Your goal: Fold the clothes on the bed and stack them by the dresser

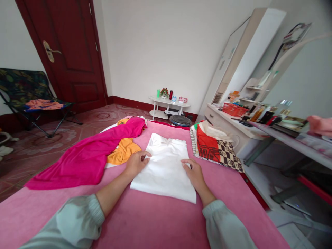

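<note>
A white garment [167, 166], folded into a neat rectangle, lies flat on the pink bed cover [145, 218] in front of me. Its far end is slightly rumpled. My left hand [137, 162] is closed at the garment's left edge, with thumb and forefinger on the cloth. On the opposite edge, my right hand [192, 171] pinches the fabric in the same way. The other fingers of both hands are curled and partly hidden. To the left of the garment lie a loose magenta cloth [88, 157] and a crumpled orange garment [124, 150].
Folded patterned clothes [214, 147] are stacked at the bed's right edge. Beyond them stands a dressing table with a red basket [234, 109] and bottles. A low white table [169, 102] stands by the far wall, a folding chair [38, 100] at left near the door [62, 52].
</note>
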A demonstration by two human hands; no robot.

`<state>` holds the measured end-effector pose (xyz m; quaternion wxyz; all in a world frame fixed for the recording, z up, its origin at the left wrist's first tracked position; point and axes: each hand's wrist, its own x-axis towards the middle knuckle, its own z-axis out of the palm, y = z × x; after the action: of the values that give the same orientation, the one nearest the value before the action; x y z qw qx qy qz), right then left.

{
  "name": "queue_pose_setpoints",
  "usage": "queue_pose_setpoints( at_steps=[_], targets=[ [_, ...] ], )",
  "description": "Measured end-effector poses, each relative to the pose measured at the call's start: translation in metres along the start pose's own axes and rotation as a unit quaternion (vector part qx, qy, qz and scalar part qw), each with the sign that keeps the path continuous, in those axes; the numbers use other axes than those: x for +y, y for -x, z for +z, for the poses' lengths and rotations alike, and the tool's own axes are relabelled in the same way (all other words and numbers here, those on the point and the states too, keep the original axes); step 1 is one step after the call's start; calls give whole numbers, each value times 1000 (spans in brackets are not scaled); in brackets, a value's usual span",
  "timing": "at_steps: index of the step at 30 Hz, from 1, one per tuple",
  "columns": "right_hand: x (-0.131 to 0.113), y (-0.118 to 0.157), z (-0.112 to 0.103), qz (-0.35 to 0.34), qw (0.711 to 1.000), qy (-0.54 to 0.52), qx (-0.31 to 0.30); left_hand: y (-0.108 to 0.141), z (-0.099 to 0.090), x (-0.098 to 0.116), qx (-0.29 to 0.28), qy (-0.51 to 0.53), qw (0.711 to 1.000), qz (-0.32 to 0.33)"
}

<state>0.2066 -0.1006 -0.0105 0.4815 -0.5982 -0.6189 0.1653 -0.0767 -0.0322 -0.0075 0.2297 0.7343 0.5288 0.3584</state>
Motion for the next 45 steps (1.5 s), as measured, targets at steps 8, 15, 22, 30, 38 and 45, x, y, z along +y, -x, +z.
queue_pose_setpoints(
  at_steps=[8,15,22,30,38,45],
  targets=[
    [-9,13,-10,-3,998,-32,-46,7,-5,-4,-14,8,999,51],
    [-15,32,-7,-35,999,-20,-4,16,-12,-8,-10,114,993,25],
    [-11,29,-5,-40,998,-22,32,32,-24,40,70,22,993,92],
    [-6,29,-8,-34,991,-13,127,70,31,85,-188,-169,934,253],
    [-73,29,-10,-159,978,62,123,71,37,72,-167,-216,931,241],
    [-40,36,21,18,928,331,-170,72,40,76,-100,-249,954,133]
  ],
)
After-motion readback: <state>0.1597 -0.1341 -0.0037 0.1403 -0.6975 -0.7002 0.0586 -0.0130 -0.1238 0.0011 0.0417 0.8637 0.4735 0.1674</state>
